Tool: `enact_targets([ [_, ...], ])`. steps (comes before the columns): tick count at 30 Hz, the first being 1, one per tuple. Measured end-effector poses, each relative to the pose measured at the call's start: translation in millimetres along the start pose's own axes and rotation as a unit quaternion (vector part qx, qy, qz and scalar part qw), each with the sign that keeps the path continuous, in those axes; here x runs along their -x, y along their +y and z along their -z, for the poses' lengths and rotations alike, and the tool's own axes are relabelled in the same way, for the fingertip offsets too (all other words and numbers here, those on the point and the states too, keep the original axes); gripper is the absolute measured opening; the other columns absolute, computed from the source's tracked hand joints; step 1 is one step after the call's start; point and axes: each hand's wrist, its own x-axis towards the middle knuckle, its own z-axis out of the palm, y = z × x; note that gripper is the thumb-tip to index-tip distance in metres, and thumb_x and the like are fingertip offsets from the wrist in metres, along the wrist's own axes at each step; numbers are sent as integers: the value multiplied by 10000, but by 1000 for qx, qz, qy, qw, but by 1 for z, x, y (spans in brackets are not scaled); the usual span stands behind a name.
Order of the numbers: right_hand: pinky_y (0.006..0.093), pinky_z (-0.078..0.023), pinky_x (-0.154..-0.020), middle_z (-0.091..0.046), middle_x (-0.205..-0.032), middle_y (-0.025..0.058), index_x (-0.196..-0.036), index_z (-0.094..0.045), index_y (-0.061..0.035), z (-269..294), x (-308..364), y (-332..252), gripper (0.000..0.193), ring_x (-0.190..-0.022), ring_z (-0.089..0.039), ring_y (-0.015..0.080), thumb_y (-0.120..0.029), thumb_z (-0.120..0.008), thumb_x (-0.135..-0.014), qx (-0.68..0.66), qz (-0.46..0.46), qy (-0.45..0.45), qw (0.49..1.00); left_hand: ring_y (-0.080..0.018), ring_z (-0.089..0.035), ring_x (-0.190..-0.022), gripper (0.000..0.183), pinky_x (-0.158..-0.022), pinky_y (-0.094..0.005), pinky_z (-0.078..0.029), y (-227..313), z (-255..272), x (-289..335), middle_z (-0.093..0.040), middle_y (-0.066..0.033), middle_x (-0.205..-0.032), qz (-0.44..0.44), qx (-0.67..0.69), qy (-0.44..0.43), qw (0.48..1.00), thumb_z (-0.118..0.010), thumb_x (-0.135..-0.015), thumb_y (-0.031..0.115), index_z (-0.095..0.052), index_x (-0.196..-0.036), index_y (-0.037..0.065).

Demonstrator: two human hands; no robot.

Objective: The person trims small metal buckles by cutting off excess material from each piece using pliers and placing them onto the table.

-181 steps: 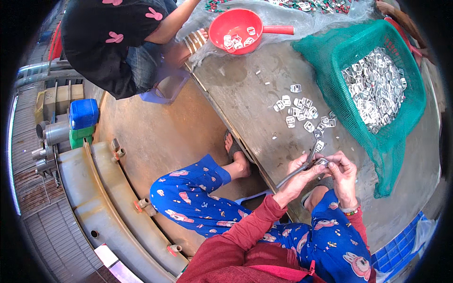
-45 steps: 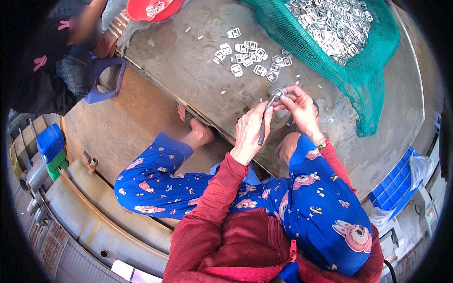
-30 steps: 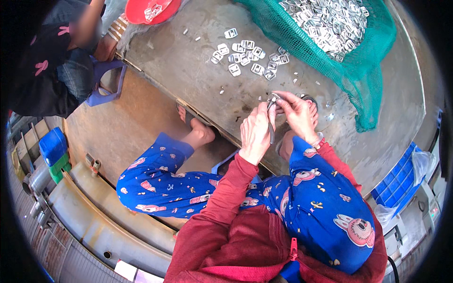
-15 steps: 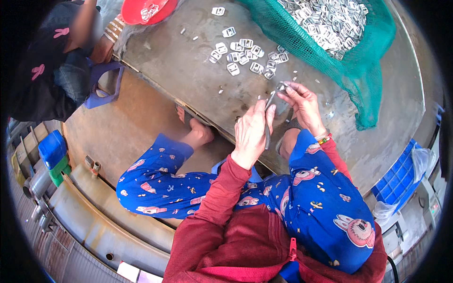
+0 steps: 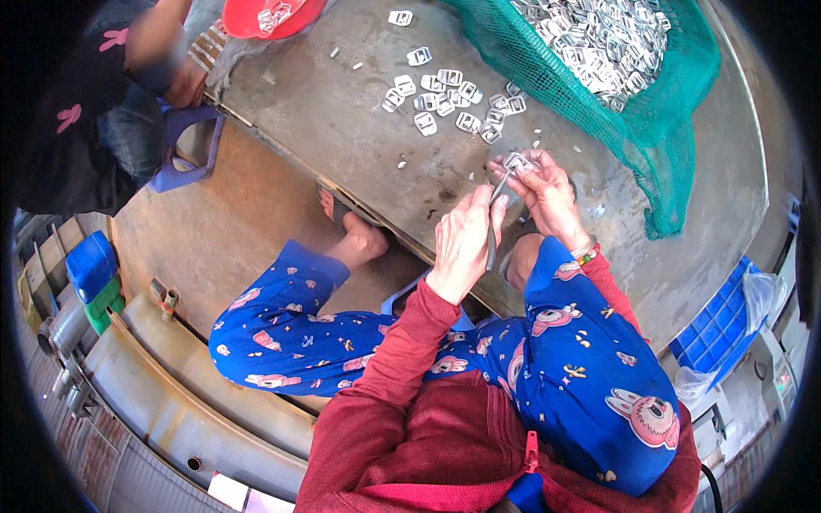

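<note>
My left hand (image 5: 463, 238) is closed around a slim dark pliers-like tool (image 5: 493, 241), its handle running down past my fingers. The tool's narrow tip meets a small silver metal buckle (image 5: 516, 162). My right hand (image 5: 548, 193) pinches that buckle between thumb and fingers, and the slotted face shows. Just beyond my hands, several similar loose buckles (image 5: 447, 102) lie scattered on the grey work surface (image 5: 342, 115). Tiny pale scraps (image 5: 402, 164) lie around them. My fingers hide part of the tool.
A green mesh net (image 5: 654, 150) holds a large heap of silver buckles (image 5: 607, 51) at the far right. A red bowl (image 5: 248, 24) with some buckles stands at the far left, near another person's arm (image 5: 158, 43) and a purple stool (image 5: 184, 162). A blue crate (image 5: 718, 321) is at right.
The buckle in my right hand has turned, showing more of its flat slotted face. My left hand and the tool have shifted slightly right, with the tip now at the buckle.
</note>
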Motion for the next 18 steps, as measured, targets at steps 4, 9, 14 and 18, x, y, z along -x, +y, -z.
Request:
enact_targets([
  [4,346,-481,-924,-540,-1213,230,-1138,-378,-26,-4,2,-1,208,-1117,-560,325,-49,-451,-944,51,-18,-12,998,-414,-601,-690,187,-574,-482,-460,2,0,-2,-610,-204,-787,25,-4,-6,1000,-516,-917,218,-547,-931,35],
  [9,398,-468,-944,-563,-1173,213,-1164,-388,-14,0,3,5,229,-1108,-562,290,-77,-454,-954,89,20,-74,993,-411,-603,-726,172,-606,-468,-463,2,1,-3,-621,-198,-819,54,-23,-27,998,-518,-914,201,-563,-945,38],
  [14,368,-467,-939,-577,-1163,171,-1212,-444,-8,-1,2,5,278,-1094,-570,252,-164,-414,-983,120,-8,-75,990,-421,-597,-711,188,-586,-466,-459,2,0,-1,-622,-205,-786,55,-21,-3,998,-510,-919,208,-566,-942,30],
  [18,328,-471,-913,-594,-1123,120,-1190,-500,-6,-5,3,5,290,-1041,-584,195,-192,-402,-991,138,-7,-73,988,-382,-616,-672,215,-585,-434,-463,1,1,-5,-616,-199,-730,81,27,11,996,-510,-926,226,-591,-950,28],
])
